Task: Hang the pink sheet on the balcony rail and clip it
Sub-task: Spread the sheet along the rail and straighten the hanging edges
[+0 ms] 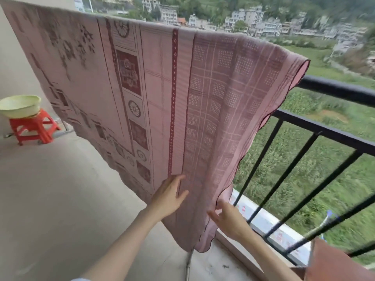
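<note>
A pink sheet hangs draped over a high line or bar just inside the black balcony rail, its scalloped lower corner near the floor. The left hand lies flat and open-fingered against the cloth; just right of it, the right hand touches the hem, fingers loose, gripping nothing. Smoothing downward and outward from both palms should flatten the folds. The support under the sheet is hidden; no clips can be made out.

floor: open | sheet blocks rail bars
</note>
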